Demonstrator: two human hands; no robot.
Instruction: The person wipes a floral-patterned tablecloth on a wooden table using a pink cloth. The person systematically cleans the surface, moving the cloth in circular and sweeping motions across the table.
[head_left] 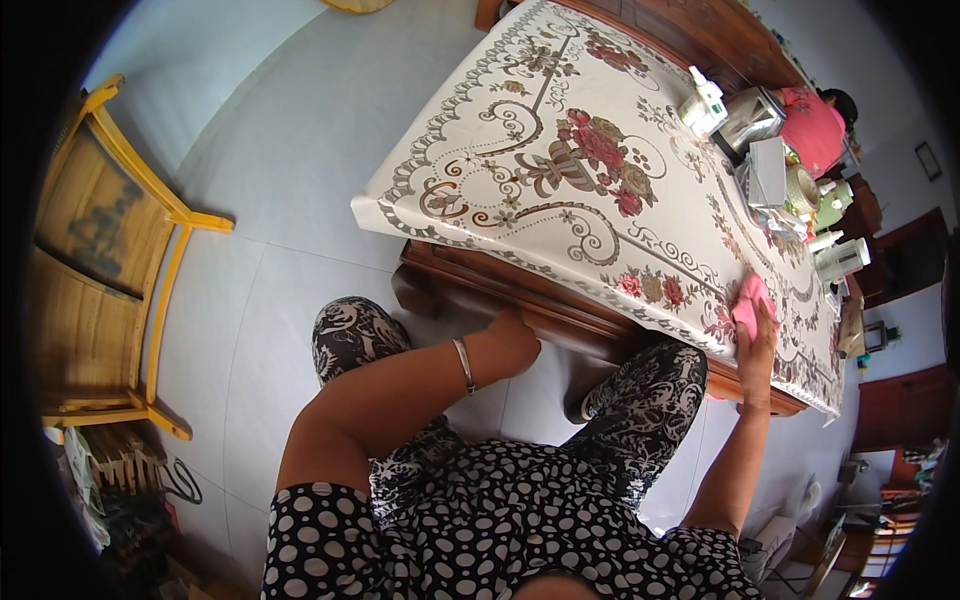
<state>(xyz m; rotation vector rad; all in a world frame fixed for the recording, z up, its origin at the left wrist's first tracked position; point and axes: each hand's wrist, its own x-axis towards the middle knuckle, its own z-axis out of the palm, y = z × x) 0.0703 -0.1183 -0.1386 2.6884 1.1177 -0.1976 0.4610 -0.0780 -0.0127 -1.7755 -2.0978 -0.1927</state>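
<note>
My right hand [758,345] reaches far forward on the right and presses a bunched pink cloth [752,302] against the tabletop near its front edge. A cream tablecloth [480,165] with printed roses, baskets and scrolls covers the table. My left hand [510,342], with a silver bangle on the wrist, is bent in front of the table's brown wooden side [480,285], below the cloth's edge. Its fingers are turned away and hidden, so I cannot see whether it touches the wood or holds anything.
White bottles [704,106], a metal canister [752,118], a white box [768,170] and a pale green bottle [832,204] crowd the table's far right. Behind them is a person in a pink top [812,130]. A yellow wooden chair [150,170] stands left, above stacked cardboard [125,465].
</note>
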